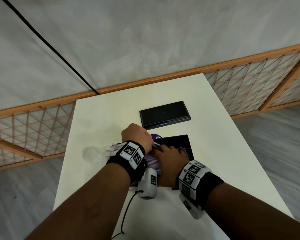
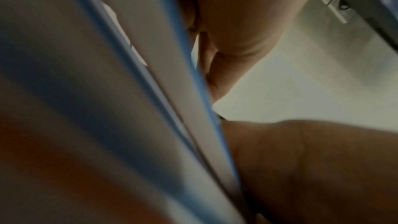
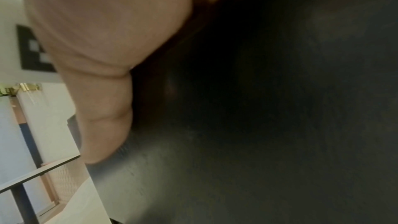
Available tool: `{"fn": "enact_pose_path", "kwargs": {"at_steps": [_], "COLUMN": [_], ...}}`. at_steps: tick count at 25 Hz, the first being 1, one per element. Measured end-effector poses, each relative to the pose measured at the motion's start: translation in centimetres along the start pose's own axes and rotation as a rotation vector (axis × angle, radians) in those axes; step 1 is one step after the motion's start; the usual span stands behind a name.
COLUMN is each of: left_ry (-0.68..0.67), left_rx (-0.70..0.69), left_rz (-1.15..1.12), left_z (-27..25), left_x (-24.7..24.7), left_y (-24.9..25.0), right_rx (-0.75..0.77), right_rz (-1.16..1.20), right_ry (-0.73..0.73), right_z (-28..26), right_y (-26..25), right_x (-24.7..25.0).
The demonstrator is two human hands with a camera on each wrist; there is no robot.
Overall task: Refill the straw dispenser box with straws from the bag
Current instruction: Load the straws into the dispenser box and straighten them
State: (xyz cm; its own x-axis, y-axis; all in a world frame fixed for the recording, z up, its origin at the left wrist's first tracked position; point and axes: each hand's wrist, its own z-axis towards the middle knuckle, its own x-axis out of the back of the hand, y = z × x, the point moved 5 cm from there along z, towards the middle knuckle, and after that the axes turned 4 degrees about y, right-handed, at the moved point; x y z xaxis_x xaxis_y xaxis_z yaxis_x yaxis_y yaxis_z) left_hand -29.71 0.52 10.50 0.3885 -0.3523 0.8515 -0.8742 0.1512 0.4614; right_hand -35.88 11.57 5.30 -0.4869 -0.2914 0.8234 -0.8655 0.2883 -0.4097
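Observation:
The black dispenser box (image 1: 180, 140) lies open on the white table (image 1: 111, 115), with striped straws (image 1: 151, 161) in it. My left hand (image 1: 137, 135) is curled in a fist round a bundle of these straws at the box's left end. Up close, the left wrist view shows blurred blue-striped straws (image 2: 107, 91) beside the curled fingers (image 2: 237, 23). My right hand (image 1: 170, 155) rests flat on the straws inside the box, and its thumb (image 3: 103, 100) lies along the dark box (image 3: 258, 108). The clear bag (image 1: 92, 153) lies crumpled left of the box.
The box's black lid (image 1: 164, 114) lies flat farther back on the table. A small purple object (image 1: 156, 136) peeks out behind my left hand. A wooden lattice railing (image 1: 33, 122) runs behind the table, and a black cable (image 1: 42, 38) crosses the floor.

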Motion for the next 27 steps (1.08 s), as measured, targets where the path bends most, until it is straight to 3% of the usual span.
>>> {"fn": "enact_pose_path", "kwargs": {"at_steps": [5,9,13,14,16,18,21,22,27], "left_ry": [0.015,-0.041,-0.183,-0.169,0.008,0.22,0.103,0.088,0.218], "left_rx": [-0.058,-0.055,-0.05,-0.069,-0.077,0.07,0.302,0.3,0.044], "left_rz": [-0.143,-0.337,-0.311,-0.279,-0.205,-0.329,-0.777,-0.842,-0.644], "left_z": [-1.9,-3.3,-3.6,-3.6,-2.9,-2.0,-1.2,-1.4,-3.1], "left_x": [4.2,7.4,6.9,6.9,7.7,7.6,4.4,3.5,2.8], "left_y": [-0.7,-2.8,-5.3,-6.0,-7.8,-10.3,-12.1,-12.1,-11.1], "right_rx": [-0.035,-0.009,0.042,0.037,0.002,-0.036,-0.058,-0.055,-0.064], "right_rz": [0.172,0.114,0.01,-0.015,-0.06,-0.086,-0.158,-0.181,-0.114], "right_ry": [0.175,0.285,0.188,0.151,0.104,0.09,0.099,0.106,0.136], "right_z": [-0.9,-1.0,0.1,0.4,0.9,1.2,1.8,1.9,2.5], "right_y": [0.2,-0.4,-2.0,-2.3,-2.5,-2.5,-3.2,-3.4,-4.0], "right_x": [1.1,1.8,0.7,0.3,-0.2,-0.3,-0.1,0.0,-0.3]}}
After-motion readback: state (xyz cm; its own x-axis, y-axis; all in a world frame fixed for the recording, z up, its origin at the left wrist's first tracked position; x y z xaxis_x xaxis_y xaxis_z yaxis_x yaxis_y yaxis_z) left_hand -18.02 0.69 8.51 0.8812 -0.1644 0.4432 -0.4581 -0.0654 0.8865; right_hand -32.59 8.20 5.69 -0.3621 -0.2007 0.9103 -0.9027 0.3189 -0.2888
